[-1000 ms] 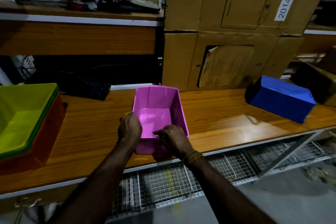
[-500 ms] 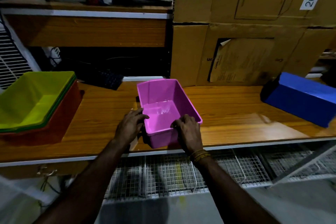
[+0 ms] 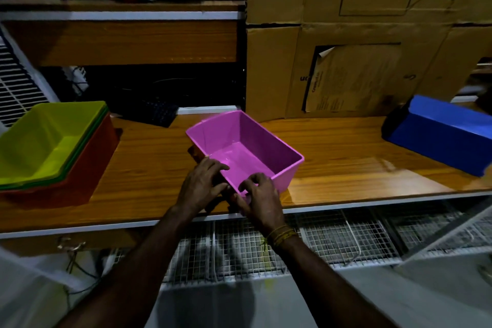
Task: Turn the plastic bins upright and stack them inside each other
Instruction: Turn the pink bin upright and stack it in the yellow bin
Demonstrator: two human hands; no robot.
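A pink plastic bin (image 3: pixel 255 141) stands upright in the middle of the wooden bench (image 3: pixel 346 162), turned at an angle. My left hand (image 3: pixel 201 185) grips its near left rim and my right hand (image 3: pixel 259 196) grips its near corner. At the left edge sits an upright stack of bins (image 3: pixel 48 149): yellow-green on top, a green one beneath, a red one outermost. At the right a blue bin (image 3: pixel 442 136) lies upside down on the bench, partly cut off by the frame.
Large cardboard boxes (image 3: pixel 359 48) stand along the back of the bench. A dark keyboard (image 3: pixel 151 112) lies behind the pink bin under a wooden shelf (image 3: pixel 122 40). Wire mesh racks (image 3: pixel 319 237) run below the bench's front edge.
The pink bin has been turned counter-clockwise and shifted slightly, with both hands staying on its near end. The view has swung left, showing more of the stack.
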